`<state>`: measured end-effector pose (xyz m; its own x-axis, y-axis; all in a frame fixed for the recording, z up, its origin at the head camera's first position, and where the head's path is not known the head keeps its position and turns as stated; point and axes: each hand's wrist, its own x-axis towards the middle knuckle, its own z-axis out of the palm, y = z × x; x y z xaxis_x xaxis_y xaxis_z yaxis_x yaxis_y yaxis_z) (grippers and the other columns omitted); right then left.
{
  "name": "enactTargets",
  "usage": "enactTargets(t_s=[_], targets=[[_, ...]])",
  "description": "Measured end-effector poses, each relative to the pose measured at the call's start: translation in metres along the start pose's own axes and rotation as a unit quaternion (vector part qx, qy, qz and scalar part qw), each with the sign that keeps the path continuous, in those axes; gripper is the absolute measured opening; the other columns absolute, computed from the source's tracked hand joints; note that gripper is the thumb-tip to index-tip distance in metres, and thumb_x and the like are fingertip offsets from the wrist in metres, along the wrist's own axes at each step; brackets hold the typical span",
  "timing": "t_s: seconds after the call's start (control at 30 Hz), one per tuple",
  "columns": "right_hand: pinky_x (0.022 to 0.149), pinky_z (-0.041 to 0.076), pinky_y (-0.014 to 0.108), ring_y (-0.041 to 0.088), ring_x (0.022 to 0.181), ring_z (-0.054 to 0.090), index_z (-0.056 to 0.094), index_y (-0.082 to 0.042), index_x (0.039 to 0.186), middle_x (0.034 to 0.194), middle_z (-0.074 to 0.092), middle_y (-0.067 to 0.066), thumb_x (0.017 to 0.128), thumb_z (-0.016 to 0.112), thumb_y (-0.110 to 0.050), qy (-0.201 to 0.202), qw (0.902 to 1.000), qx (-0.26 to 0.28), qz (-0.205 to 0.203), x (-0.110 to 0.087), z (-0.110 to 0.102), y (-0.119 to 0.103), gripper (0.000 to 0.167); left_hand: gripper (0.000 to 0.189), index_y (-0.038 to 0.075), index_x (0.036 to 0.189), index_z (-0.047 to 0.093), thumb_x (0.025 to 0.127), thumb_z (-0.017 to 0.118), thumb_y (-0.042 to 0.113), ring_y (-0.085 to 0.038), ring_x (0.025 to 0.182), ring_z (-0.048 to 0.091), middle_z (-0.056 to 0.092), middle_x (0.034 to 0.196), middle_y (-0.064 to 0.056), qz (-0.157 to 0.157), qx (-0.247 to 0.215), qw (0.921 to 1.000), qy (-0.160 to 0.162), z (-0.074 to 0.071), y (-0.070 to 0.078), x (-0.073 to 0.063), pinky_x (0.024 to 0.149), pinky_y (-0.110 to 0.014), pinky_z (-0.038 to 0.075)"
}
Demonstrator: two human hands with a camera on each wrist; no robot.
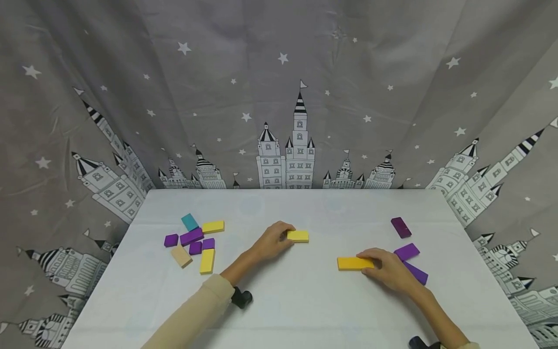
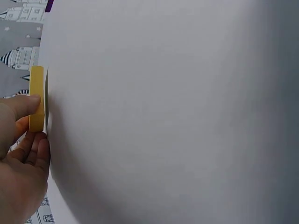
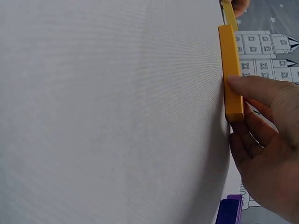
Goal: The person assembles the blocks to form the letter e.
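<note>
In the head view my left hand [image 1: 271, 241] pinches a short yellow block [image 1: 298, 236] by its left end, near the middle of the table. The left wrist view shows the thumb lying across that block [image 2: 36, 88]. Farther right and closer to me, my right hand [image 1: 385, 269] grips the right end of a longer orange-yellow block [image 1: 350, 263]. Its thumb presses the side of this block [image 3: 230, 60] in the right wrist view. Two purple blocks [image 1: 407, 251] lie just beyond the right hand's knuckles, with a dark maroon block [image 1: 401, 227] behind them.
On the left of the white table [image 1: 279, 310] lies a cluster of blocks: several purple ones [image 1: 192, 236], a teal one [image 1: 189, 222], a tan one [image 1: 181, 256] and two yellow ones [image 1: 207, 261]. A grey curtain [image 1: 279, 29] with castles hangs behind the table.
</note>
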<state>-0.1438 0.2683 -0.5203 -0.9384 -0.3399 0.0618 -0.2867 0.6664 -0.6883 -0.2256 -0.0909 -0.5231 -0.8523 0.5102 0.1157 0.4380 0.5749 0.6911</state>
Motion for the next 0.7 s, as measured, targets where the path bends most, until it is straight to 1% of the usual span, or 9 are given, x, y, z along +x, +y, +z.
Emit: enactTargets(t_s=[0.27,0.37,0.5,0.7], targets=[[0.101,0.045,0.054,0.034,0.115,0.06,0.072,-0.01,0.117,0.119,0.068,0.008,0.087,0.078,-0.01,-0.007,1.0,0.001,0.001,0.001,-0.003,-0.001,0.031,0.033,-0.003,0.124,0.062,0.093,0.069,0.006,-0.023,0.101,0.057,0.061,0.114,-0.013,-0.005,-0.003,0.9999,0.014,-0.003,-0.005,0.013,0.088,-0.039,0.05],[0.102,0.045,0.053,0.033,0.115,0.06,0.072,-0.009,0.118,0.119,0.068,0.009,0.086,0.078,-0.009,-0.007,1.0,0.001,-0.004,0.002,-0.003,0.0,0.032,0.033,-0.003,0.124,0.062,0.093,0.069,0.006,-0.022,0.1,0.057,0.061,0.114,-0.013,-0.011,-0.004,0.9998,0.017,-0.002,-0.006,0.016,0.087,-0.038,0.051],[0.102,0.045,0.053,0.034,0.115,0.06,0.072,-0.008,0.118,0.119,0.068,0.009,0.086,0.078,-0.008,-0.006,0.9999,0.001,-0.009,0.002,-0.003,0.0,0.033,0.032,-0.002,0.123,0.063,0.092,0.07,0.005,-0.022,0.099,0.057,0.061,0.113,-0.013,-0.013,-0.004,0.9996,0.023,-0.001,-0.007,0.019,0.086,-0.036,0.051],[0.102,0.044,0.053,0.034,0.116,0.06,0.071,-0.008,0.119,0.12,0.068,0.01,0.087,0.077,-0.009,-0.01,1.0,0.002,-0.001,0.001,-0.003,-0.001,0.032,0.032,-0.003,0.122,0.063,0.092,0.07,0.004,-0.022,0.1,0.057,0.061,0.114,-0.013,-0.013,-0.007,0.9995,0.028,0.002,-0.008,0.02,0.087,-0.037,0.052]])
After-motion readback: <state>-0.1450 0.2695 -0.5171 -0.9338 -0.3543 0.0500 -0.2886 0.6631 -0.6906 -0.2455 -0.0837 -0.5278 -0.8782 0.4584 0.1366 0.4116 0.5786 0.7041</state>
